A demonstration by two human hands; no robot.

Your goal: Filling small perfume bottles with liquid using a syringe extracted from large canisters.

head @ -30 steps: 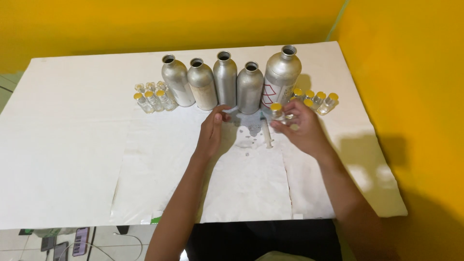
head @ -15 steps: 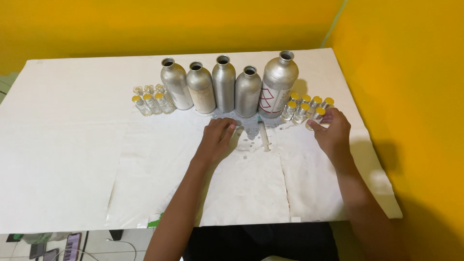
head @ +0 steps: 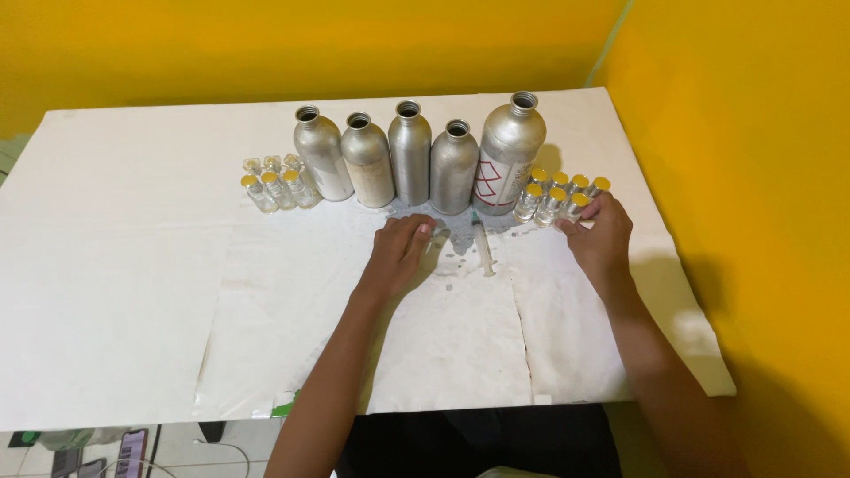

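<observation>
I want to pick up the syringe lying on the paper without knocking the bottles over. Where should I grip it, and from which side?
Probably best at the middle of the barrel of the syringe, pinched from above across its width. It lies flat on the stained white paper, pointing toward the metal bottles, with bare paper on both long sides. Coming down from the near end keeps the fingers away from the bottles.

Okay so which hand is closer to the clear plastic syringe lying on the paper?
Left. The left hand rests flat on the wet white paper just left of the clear plastic syringe; the right hand is further off, fingers at the yellow-capped glass vials.
</observation>
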